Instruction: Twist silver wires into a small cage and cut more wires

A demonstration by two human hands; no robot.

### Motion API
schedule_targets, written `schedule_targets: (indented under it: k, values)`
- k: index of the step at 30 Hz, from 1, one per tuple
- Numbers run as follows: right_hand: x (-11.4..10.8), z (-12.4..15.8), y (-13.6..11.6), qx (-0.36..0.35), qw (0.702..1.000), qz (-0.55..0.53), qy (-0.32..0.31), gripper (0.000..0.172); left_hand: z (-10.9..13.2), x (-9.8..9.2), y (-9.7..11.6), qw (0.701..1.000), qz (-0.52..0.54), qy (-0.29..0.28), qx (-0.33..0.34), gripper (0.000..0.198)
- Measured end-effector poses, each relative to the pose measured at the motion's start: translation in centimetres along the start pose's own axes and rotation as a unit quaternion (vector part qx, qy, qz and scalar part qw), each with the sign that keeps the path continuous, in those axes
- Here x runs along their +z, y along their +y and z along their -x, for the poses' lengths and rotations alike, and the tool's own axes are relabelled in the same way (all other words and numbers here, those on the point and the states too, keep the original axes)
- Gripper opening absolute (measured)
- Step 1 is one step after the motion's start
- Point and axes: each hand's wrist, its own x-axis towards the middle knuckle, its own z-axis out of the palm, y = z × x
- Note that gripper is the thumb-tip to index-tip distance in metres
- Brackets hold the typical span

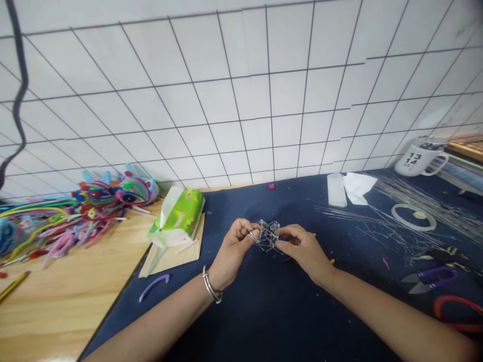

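A silvery openwork wire form (264, 236), its ends jutting out, is held between both hands (231, 247).

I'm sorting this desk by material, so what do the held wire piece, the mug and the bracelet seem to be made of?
Wire piece: probably metal, thin and bare; it glints silvery-grey along its strands.
Mug: perhaps glazed ceramic, smooth and white with dark print, though plastic would look similar.
Bracelet: likely polished metal, given its silver colour and bright highlights.
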Motion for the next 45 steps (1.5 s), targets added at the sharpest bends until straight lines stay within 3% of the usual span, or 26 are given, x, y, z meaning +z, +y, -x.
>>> schedule_targets:
  k: [7, 13, 27, 35, 39, 45]
  values:
    - [0.6, 0.0, 0.2, -0.029, 0.995, 0.079, 0.053, 0.026, 0.5, 0.6, 0.0, 0.999, -0.034, 0.013, 0.011, 0.014]
    - [0.4, 0.1, -0.2, -0.068, 0.989, 0.115, 0.057, 0.021, 0.6, 0.7, -0.2, 0.999, -0.039, -0.010, -0.004, 0.015]
    - [-1.9, -1.1, 0.1, -0.150, 0.954, 0.238, 0.105, 0.014, -0.1, -0.6, 0.1, 0.999, -0.042, -0.026, -0.013, 0.020]
    - [-2.1, -1.0, 0.3, -0.060, 0.977, 0.170, 0.117, 0.009, -0.9, -1.7, 1.4, 0.995, -0.094, 0.016, 0.039, 0.016]
    - [-2.2, -0.8, -0.4, -0.061, 0.989, 0.104, 0.082, 0.012, -1.0, -1.9, 2.1, 0.994, -0.092, 0.029, 0.048, 0.015]
    - [-1.7, -0.1, -1.9, 0.017, 0.995, -0.060, -0.077, 0.026, -0.7, -1.4, 2.1, 0.994, -0.095, 0.021, 0.047, 0.017]
